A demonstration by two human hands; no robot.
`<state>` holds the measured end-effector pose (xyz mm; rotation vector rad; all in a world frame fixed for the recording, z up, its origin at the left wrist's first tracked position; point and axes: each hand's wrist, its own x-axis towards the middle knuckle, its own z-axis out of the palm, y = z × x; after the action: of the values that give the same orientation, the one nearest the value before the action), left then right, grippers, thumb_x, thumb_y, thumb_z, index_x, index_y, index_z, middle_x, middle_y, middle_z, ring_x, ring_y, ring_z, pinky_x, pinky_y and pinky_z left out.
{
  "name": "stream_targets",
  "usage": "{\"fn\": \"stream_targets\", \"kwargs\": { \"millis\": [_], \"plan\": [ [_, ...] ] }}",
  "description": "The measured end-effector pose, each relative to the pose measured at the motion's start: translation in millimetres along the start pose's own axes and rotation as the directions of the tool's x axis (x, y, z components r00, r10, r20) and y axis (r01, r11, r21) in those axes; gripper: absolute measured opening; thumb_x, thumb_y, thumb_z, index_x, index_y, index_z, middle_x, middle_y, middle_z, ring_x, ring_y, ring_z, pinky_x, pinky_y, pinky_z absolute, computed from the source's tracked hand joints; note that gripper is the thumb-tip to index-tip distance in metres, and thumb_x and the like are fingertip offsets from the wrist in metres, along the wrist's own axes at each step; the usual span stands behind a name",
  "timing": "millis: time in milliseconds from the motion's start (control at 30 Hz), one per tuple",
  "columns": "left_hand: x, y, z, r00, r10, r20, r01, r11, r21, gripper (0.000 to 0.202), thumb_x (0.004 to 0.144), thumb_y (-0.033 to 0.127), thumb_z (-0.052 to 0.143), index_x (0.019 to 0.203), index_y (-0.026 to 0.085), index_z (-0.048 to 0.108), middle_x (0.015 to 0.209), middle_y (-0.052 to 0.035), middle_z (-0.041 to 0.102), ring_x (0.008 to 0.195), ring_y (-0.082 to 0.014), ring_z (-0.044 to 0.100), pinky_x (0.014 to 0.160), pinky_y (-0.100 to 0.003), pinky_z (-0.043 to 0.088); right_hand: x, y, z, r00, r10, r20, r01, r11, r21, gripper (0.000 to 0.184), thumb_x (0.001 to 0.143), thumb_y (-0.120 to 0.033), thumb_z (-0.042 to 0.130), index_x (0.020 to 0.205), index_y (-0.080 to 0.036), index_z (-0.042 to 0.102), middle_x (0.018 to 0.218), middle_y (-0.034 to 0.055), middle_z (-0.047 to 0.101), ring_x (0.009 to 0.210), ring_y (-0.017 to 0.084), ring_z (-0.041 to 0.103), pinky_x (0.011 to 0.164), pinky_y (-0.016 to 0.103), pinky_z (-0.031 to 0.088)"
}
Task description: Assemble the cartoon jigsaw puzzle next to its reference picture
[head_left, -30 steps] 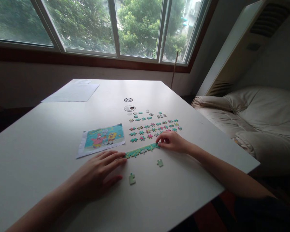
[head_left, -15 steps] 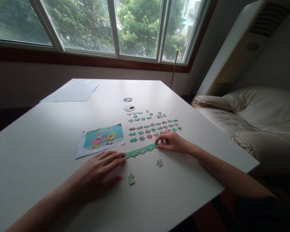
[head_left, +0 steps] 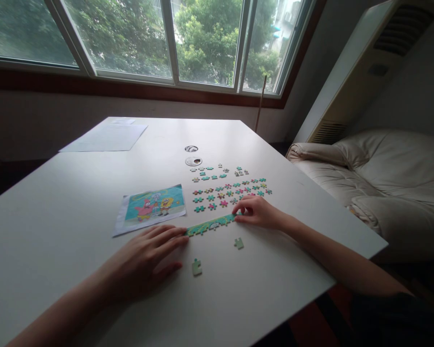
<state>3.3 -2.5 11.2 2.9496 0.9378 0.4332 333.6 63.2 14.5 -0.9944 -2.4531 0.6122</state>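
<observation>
A joined strip of green and yellow jigsaw pieces (head_left: 210, 225) lies across the white table. At its left end rest the fingertips of my left hand (head_left: 154, 250), which is open with its fingers stretched out. My right hand (head_left: 256, 211) is closed at the right end, thumb and fingers pinching a puzzle piece that they partly hide. Nearer to me lie two loose pale green pieces, one puzzle piece (head_left: 239, 243) below my right hand and another puzzle piece (head_left: 197, 267) right of my left thumb. Beyond the strip, several loose pieces (head_left: 210, 198) are spread in rows.
A printed cartoon picture (head_left: 155, 205) lies left of the rows. Two round cable holes (head_left: 193, 162) are set in the white table (head_left: 75, 202). Papers (head_left: 104, 137) lie at the far left. A cream sofa (head_left: 390, 183) stands to the right, below the window side.
</observation>
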Motion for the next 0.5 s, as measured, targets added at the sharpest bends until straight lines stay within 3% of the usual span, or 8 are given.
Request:
{"fn": "stream_targets", "kwargs": {
  "millis": [233, 500],
  "plan": [
    [0.3, -0.2, -0.4, 1.0, 0.0, -0.013, 0.0, 1.0, -0.019, 0.035, 0.086, 0.03, 0.054, 0.121, 0.023, 0.057, 0.122, -0.0089, 0.061, 0.109, -0.0252, 0.058, 0.09, -0.037, 0.051, 0.3, 0.8, 0.9, 0.999, 0.028, 0.017, -0.028, 1.0, 0.012, 0.017, 0.079, -0.03, 0.066, 0.089, -0.017, 0.069, 0.071, 0.0005, 0.055, 0.065, 0.01, 0.05, 0.066, 0.023, 0.042],
    [-1.3, -1.9, 0.6, 1.0, 0.026, -0.012, -0.026, 0.999, 0.039, 0.036, 0.088, 0.031, 0.053, 0.122, 0.022, 0.053, 0.125, -0.0083, 0.059, 0.111, -0.0258, 0.056, 0.089, -0.04, 0.051, -1.6, 1.8, -17.6, 0.992, 0.087, 0.093, -0.089, 0.996, 0.02, 0.018, 0.076, -0.029, 0.068, 0.088, -0.015, 0.067, 0.069, -0.0007, 0.055, 0.064, 0.01, 0.05, 0.063, 0.022, 0.039]
  ]
}}
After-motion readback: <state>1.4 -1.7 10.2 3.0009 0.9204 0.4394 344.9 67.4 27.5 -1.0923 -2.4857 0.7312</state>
